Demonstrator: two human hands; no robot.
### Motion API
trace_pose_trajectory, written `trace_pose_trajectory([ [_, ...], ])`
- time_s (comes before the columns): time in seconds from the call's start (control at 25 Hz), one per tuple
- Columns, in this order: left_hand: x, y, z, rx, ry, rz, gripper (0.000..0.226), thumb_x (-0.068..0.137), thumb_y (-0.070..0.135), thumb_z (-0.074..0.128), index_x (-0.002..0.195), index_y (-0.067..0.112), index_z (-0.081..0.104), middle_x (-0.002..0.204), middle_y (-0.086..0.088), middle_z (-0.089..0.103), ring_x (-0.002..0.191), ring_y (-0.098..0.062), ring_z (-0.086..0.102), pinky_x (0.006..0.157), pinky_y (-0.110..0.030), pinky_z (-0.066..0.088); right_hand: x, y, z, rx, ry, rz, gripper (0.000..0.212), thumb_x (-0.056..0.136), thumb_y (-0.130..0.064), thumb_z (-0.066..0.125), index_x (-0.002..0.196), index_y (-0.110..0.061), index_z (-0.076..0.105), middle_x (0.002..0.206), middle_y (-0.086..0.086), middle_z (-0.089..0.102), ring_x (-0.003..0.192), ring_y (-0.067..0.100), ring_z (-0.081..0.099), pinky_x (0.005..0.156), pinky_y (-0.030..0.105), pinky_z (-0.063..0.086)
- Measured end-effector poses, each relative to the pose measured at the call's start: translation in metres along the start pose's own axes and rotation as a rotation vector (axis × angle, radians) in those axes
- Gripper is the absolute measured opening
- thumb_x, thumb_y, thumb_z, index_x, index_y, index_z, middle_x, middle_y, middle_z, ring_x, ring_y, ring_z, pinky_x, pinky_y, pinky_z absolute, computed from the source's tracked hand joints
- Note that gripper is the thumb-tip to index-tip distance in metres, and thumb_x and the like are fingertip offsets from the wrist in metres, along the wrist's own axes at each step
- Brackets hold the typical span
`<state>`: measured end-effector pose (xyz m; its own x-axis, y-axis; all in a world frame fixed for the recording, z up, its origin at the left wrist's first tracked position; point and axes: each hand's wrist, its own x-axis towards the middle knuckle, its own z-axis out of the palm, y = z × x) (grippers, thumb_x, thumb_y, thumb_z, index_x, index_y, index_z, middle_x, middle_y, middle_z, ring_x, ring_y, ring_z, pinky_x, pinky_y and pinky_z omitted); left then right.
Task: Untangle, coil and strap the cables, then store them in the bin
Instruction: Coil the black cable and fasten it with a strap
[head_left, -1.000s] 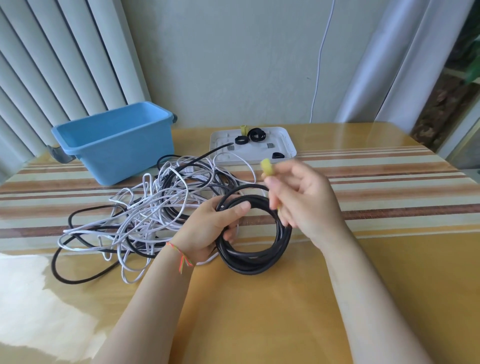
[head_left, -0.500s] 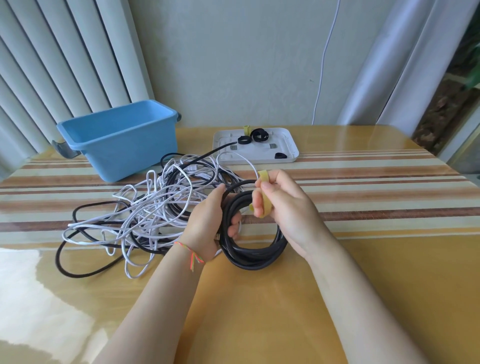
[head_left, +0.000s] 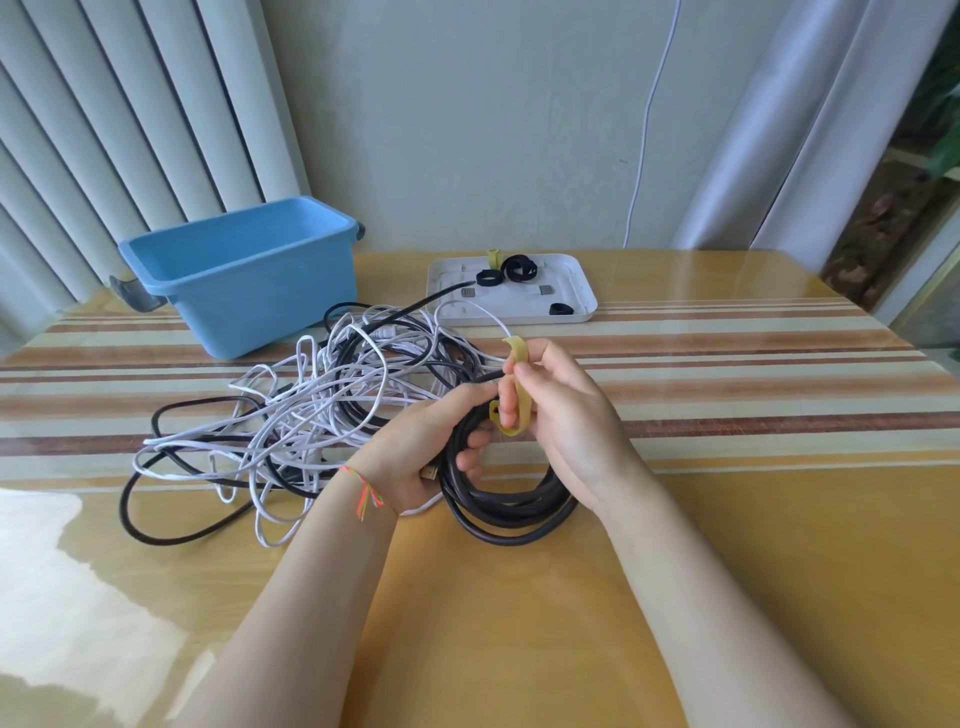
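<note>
A second before, the right hand (head_left: 563, 415) held the soft yellow strap (head_left: 521, 387) up high; now it pinched the strap down against the round coil of smooth black cable (head_left: 506, 506). The left hand (head_left: 423, 452) gripped that coil over the shiny wooden table (head_left: 727, 545). The blue plastic bin (head_left: 249, 280) sat behind the messy white and black wires (head_left: 311, 415).

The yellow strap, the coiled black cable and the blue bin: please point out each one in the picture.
yellow strap (head_left: 521, 395), head view, middle of the band.
coiled black cable (head_left: 511, 514), head view, near lower arc of the coil.
blue bin (head_left: 270, 296), head view, front wall.
</note>
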<state>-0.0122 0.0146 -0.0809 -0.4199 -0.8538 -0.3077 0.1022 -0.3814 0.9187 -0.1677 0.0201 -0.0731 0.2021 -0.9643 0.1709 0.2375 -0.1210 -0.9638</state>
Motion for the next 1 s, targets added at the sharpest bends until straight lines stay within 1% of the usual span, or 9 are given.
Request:
trace_pose_trajectory([
  [0.08,0.001,-0.003,-0.001,0.043,0.046,0.013,0.024,0.077,0.025,0.068,0.076,0.004,0.056,0.054,-0.006,0.039,0.047,-0.018,0.032,0.048,-0.025,0.035,0.000,-0.002,-0.001,0.109,0.017,0.016,0.013,0.103,-0.009,0.038,0.096,-0.008,0.049,0.068,0.009,0.049,0.064,0.022,0.045,0.069,0.037,0.040],
  [0.2,0.002,-0.007,0.001,0.093,0.158,0.056,0.021,0.081,0.011,0.070,0.078,-0.004,0.056,0.045,-0.008,0.037,0.043,-0.022,0.033,0.046,-0.027,0.034,-0.002,-0.005,0.000,0.225,0.005,0.038,0.015,0.104,-0.003,0.034,0.096,-0.007,0.048,0.068,0.012,0.047,0.062,0.023,0.044,0.064,0.028,0.043],
  [0.36,0.001,-0.005,0.008,0.103,0.399,0.208,0.022,0.082,0.003,0.069,0.066,0.000,0.055,0.044,-0.010,0.040,0.041,-0.022,0.035,0.046,-0.027,0.030,-0.004,-0.018,-0.005,0.235,0.011,0.038,0.006,0.095,-0.004,0.048,0.090,-0.007,0.050,0.063,0.009,0.047,0.049,0.021,0.038,0.050,0.030,0.035],
  [0.44,0.001,-0.002,0.007,0.078,0.521,0.291,0.013,0.083,0.001,0.067,0.072,0.004,0.061,0.047,-0.011,0.043,0.040,-0.020,0.036,0.043,-0.024,0.030,-0.006,-0.019,-0.008,-0.104,0.103,-0.021,0.007,0.091,-0.006,0.058,0.085,-0.010,0.055,0.063,0.002,0.052,0.047,0.016,0.041,0.046,0.026,0.034],
  [0.52,0.001,-0.001,0.009,0.102,0.563,0.333,0.006,0.082,0.002,0.068,0.077,0.002,0.066,0.050,-0.012,0.046,0.040,-0.019,0.038,0.043,-0.023,0.031,-0.008,-0.012,-0.005,-0.596,0.154,-0.166,0.007,0.086,-0.014,0.067,0.085,-0.019,0.061,0.072,-0.005,0.060,0.054,0.009,0.048,0.051,0.022,0.039],
  [0.64,0.002,-0.005,0.013,0.190,0.595,0.334,0.010,0.080,0.001,0.068,0.072,0.002,0.063,0.044,-0.006,0.047,0.039,-0.018,0.040,0.044,-0.023,0.033,-0.010,0.001,0.003,-1.152,0.045,-0.329,0.017,0.083,-0.022,0.068,0.096,-0.023,0.057,0.093,-0.011,0.057,0.073,0.013,0.055,0.059,0.031,0.044],
  [0.8,0.002,-0.005,0.012,0.232,0.587,0.332,0.011,0.080,0.005,0.069,0.071,0.004,0.063,0.045,-0.007,0.048,0.041,-0.019,0.043,0.046,-0.024,0.034,-0.010,-0.002,0.003,-1.342,0.019,-0.395,0.014,0.088,-0.018,0.063,0.099,-0.020,0.053,0.086,-0.009,0.058,0.066,0.023,0.050,0.052,0.031,0.035],
  [0.92,0.000,-0.004,0.011,0.257,0.560,0.336,0.013,0.083,0.011,0.070,0.073,0.005,0.065,0.046,-0.006,0.049,0.041,-0.018,0.043,0.047,-0.025,0.035,-0.010,0.000,0.002,-1.398,0.044,-0.432,0.014,0.085,-0.010,0.065,0.096,-0.018,0.063,0.080,-0.005,0.063,0.063,0.025,0.054,0.048,0.028,0.036],
  [1.0,-0.002,-0.003,0.010,0.240,0.523,0.340,0.026,0.087,0.026,0.071,0.076,0.004,0.064,0.046,-0.002,0.049,0.042,-0.019,0.044,0.046,-0.024,0.035,-0.007,0.003,-0.002,-1.459,0.106,-0.483,0.014,0.077,-0.007,0.073,0.087,-0.017,0.069,0.070,-0.003,0.062,0.062,0.024,0.057,0.047,0.025,0.034],
])
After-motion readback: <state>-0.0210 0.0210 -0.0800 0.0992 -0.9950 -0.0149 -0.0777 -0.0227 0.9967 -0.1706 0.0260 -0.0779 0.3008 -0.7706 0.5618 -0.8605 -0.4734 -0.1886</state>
